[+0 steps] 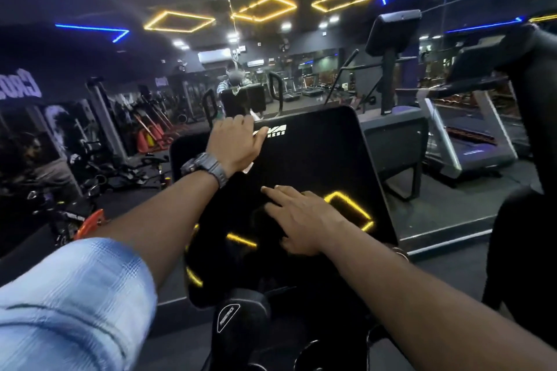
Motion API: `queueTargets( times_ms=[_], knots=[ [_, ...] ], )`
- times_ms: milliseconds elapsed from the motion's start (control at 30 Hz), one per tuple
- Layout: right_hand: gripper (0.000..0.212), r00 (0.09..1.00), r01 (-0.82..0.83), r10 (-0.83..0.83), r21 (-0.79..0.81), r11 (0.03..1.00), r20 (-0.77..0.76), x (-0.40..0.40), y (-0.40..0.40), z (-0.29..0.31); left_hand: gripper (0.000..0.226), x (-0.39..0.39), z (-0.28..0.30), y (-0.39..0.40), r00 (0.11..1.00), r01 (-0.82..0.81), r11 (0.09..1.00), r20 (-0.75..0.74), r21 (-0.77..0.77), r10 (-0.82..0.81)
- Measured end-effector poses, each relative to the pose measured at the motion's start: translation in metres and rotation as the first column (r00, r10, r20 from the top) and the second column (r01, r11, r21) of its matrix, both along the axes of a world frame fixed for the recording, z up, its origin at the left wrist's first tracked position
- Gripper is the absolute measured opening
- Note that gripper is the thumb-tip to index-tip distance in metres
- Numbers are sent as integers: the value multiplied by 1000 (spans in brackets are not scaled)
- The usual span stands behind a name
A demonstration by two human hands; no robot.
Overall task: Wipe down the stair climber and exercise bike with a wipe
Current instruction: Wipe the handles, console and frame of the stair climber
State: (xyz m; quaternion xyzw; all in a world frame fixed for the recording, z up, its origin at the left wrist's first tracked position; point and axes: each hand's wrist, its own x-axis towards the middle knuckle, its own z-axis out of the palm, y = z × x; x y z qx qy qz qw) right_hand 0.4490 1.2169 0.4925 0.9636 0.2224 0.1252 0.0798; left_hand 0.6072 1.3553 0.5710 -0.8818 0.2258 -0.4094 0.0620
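The exercise bike's glossy black console screen (307, 159) fills the middle of the view, tilted up toward me. My left hand (233, 143), with a dark watch on the wrist, lies at the screen's upper left edge, fingers bent over the top. A small white corner of the wipe (247, 168) peeks out from under its palm. My right hand (301, 217) rests flat on the lower middle of the screen with its fingers straight, holding nothing. The stair climber (391, 141) stands behind the screen to the right.
A resistance knob (229, 318) sits below the screen. A thick black handlebar (524, 220) rises at the right edge. Further right is a treadmill (470, 135). Spin bikes (99, 166) crowd the left. A mirror wall ahead reflects a person (232, 81).
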Motion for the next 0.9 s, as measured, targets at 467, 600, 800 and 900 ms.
queueTargets(
  times_ms=[467, 600, 800, 900],
  knots=[
    [88, 999, 6, -9, 58, 998, 43, 10, 2, -9, 58, 10, 9, -178, 960, 281, 937, -55, 207, -275],
    [84, 998, 43, -46, 81, 996, 31, 5, -6, -1, 67, 6, 3, -186, 945, 319, 874, -55, 367, -323],
    [72, 969, 221, -213, 45, 974, -128, -15, -29, 14, 63, -11, -29, -184, 828, 497, 625, -113, 602, -549],
    [62, 929, 328, -269, 228, 917, -255, -28, -51, 13, 59, -17, -42, -181, 801, 516, 575, -119, 635, -587]
  ],
)
